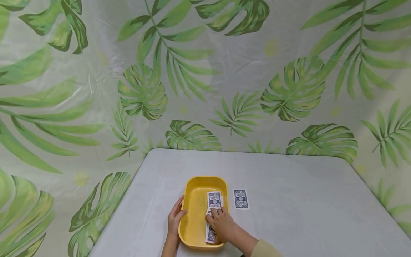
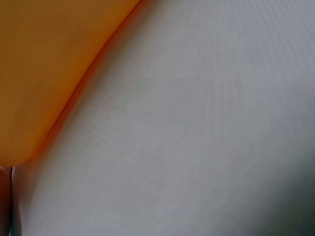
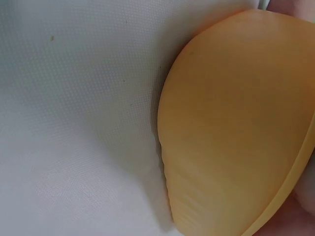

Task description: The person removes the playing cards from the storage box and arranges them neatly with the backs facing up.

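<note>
A yellow tray [image 1: 196,198] with rounded corners and raised walls stands near the front of the table. Its left wall is gripped by my left hand [image 1: 174,219], thumb over the rim and fingers outside. Inside, along the right wall, blue-backed playing cards [image 1: 214,200] lie face down in overlapping piles. My right hand [image 1: 223,225] reaches over the right rim and pinches cards of the nearer pile with curled fingers, which partly cover them. The tray's outer wall fills much of the right wrist view [image 3: 231,123] and a corner of the left wrist view [image 2: 44,69].
One more blue-backed card [image 1: 240,199] lies face down on the table, just right of the tray. A white cloth covers the table [image 1: 308,200]. Behind it hangs a leaf-patterned sheet [image 1: 237,71], which also runs down both sides.
</note>
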The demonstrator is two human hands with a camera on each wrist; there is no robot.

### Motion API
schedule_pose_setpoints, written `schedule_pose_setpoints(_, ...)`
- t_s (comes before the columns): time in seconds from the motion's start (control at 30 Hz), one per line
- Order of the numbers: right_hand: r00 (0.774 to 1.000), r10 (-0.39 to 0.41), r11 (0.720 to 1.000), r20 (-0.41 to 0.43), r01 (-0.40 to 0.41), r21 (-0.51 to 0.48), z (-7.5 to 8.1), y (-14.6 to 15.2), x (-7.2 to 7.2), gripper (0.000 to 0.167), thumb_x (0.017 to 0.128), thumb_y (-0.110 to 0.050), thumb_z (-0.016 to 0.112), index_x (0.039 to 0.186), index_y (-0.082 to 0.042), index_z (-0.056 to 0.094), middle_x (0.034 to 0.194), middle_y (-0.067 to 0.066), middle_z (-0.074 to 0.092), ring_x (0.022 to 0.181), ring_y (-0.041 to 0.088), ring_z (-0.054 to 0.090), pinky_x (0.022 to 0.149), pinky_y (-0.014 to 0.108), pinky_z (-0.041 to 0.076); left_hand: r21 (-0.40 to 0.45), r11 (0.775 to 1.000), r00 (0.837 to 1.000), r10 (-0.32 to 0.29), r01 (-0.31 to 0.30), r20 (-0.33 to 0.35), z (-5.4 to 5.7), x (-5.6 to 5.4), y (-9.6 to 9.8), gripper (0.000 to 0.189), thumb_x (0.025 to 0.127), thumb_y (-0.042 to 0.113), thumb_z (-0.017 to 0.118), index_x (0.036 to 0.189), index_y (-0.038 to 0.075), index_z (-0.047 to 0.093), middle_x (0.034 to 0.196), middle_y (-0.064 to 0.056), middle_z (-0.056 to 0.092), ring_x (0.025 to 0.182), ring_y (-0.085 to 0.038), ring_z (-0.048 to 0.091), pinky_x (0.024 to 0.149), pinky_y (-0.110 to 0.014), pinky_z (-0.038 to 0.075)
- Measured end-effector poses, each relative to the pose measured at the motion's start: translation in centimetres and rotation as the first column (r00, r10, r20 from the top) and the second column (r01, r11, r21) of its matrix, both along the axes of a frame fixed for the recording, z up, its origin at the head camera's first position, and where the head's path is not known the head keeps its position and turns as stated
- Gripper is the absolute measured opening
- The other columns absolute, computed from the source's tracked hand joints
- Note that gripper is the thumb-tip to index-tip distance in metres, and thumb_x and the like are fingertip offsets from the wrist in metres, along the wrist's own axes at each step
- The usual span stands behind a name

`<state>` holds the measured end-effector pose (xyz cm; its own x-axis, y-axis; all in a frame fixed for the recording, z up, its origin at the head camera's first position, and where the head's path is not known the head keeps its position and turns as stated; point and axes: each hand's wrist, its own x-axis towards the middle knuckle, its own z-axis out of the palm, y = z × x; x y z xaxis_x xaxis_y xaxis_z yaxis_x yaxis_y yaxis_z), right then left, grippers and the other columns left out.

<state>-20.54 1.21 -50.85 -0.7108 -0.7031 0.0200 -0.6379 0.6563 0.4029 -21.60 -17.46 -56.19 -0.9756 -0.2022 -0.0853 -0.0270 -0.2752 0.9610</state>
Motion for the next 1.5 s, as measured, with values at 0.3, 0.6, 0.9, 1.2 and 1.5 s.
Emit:
schedule_pose_setpoints(0.3, 0.986, 0.009, 0.997, 0.164, 0.003, -0.074, 0.8, 0.1, -0.2, 0.069, 0.058, -0.067, 0.067, 0.112, -0.027, 0.051, 0.109, -0.001, 0.052, 0.1, 0.017, 0.049, 0.093, 0.035, 0.036, -0.014, 1.0, 1.0, 0.01, -0.01, -0.005, 0.2, 0.1, 0.1, 0.054, 0.084, 0.002, 0.048, 0.137, 0.007, 0.039, 0.145, -0.016, 0.033, 0.131, -0.024, 0.036, 0.087, -0.012, 0.041)
schedule_pose_setpoints(0.6, 0.952, -0.02, 0.985, 0.306, 0.072, -0.16, 2.5, 0.2, -0.7, 0.074, 0.062, -0.061, 0.069, 0.125, -0.028, 0.049, 0.129, 0.0, 0.048, 0.117, 0.021, 0.045, 0.104, 0.043, 0.031, -0.018, 1.0, 1.0, 0.01, -0.01, 0.011, 0.0, 0.0, 0.0, 0.054, 0.084, 0.004, 0.049, 0.137, 0.009, 0.04, 0.144, -0.016, 0.035, 0.122, -0.014, 0.045, 0.086, -0.013, 0.042)
schedule_pose_setpoints(0.9, 0.965, -0.008, 0.952, 0.263, 0.088, -0.293, 5.1, 1.4, -1.7, 0.083, 0.062, -0.049, 0.076, 0.133, -0.021, 0.043, 0.137, 0.003, 0.043, 0.124, 0.023, 0.042, 0.104, 0.049, 0.027, 0.002, 1.0, 1.0, 0.004, -0.004, -0.006, -0.2, 0.0, -0.1, 0.055, 0.083, 0.002, 0.049, 0.137, 0.009, 0.041, 0.144, -0.016, 0.036, 0.119, -0.012, 0.047, 0.086, -0.014, 0.043)
schedule_pose_setpoints(1.2, 0.979, -0.029, 0.916, 0.203, 0.107, -0.387, 6.5, 4.3, -3.0, 0.091, 0.061, -0.039, 0.081, 0.136, -0.011, 0.038, 0.139, 0.006, 0.043, 0.123, 0.026, 0.043, 0.103, 0.052, 0.027, 0.001, 1.0, 1.0, 0.012, -0.012, 0.015, 0.0, 0.0, 0.0, 0.055, 0.083, 0.003, 0.048, 0.137, 0.011, 0.041, 0.144, -0.014, 0.035, 0.128, -0.021, 0.041, 0.087, -0.013, 0.042)
schedule_pose_setpoints(1.5, 0.967, -0.134, 0.896, 0.218, 0.212, -0.39, 6.4, 7.3, -4.4, 0.091, 0.06, -0.034, 0.082, 0.137, -0.011, 0.039, 0.141, 0.004, 0.041, 0.125, 0.024, 0.041, 0.104, 0.052, 0.025, 0.006, 1.0, 1.0, 0.008, -0.008, 0.012, 0.1, 0.0, 0.1, 0.055, 0.084, 0.003, 0.048, 0.138, 0.012, 0.04, 0.145, -0.013, 0.035, 0.13, -0.024, 0.037, 0.088, -0.013, 0.042)
